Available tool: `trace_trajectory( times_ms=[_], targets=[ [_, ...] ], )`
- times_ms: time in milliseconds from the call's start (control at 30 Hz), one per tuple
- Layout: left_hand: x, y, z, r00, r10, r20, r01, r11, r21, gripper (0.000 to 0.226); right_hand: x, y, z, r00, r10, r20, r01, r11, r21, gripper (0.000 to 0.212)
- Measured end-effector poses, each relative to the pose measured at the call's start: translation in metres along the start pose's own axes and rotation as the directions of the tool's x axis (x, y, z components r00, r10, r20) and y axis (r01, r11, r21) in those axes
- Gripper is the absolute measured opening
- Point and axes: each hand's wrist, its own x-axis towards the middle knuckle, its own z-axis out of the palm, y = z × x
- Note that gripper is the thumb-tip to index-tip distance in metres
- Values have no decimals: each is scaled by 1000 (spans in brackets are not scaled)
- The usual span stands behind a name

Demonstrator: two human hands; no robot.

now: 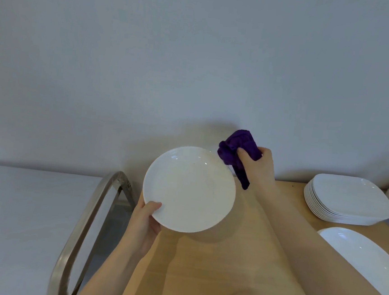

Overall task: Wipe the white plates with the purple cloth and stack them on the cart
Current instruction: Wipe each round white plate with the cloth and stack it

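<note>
Behind everything we see a plain pale wall (197, 53) filling the far half of the view, and below it a light wooden table (220, 267) running to the near edge. At the right, a stack of squarish white plates (348, 201) sits on the table near the wall, and nearer to us an oval white dish (367, 259) is cut off by the right edge. Beyond the stack, some pale and bluish things at the far right edge are too cropped for us to make out. To the left of the table stands a curved metal cart handle (87, 227); its lower part runs out of view, and the cart's shelves are not visible.

Our left hand (145, 223) grips the near left rim of a round white plate (188, 189), thumb on the upper face, fingers hidden beneath, holding it tilted above the table. Our right hand (257, 167) is raised just beyond the plate's far right rim, fingers closed around the bunched purple cloth (238, 151), one end of which hangs down beside the plate. We cannot tell whether cloth and rim touch.
</note>
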Motion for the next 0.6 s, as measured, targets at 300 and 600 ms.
trace_trajectory(
  times_ms=[300, 600],
  targets=[
    [4, 6, 6, 995, 78, -57, -80, 996, -27, 70, -40, 43, -20, 822, 394, 412, -564, 667, 487, 37],
    [0, 4, 15, 998, 67, -18, -68, 997, -28, 72, -78, 40, -5, 736, 351, 579, -674, 458, 580, 31]
  ],
)
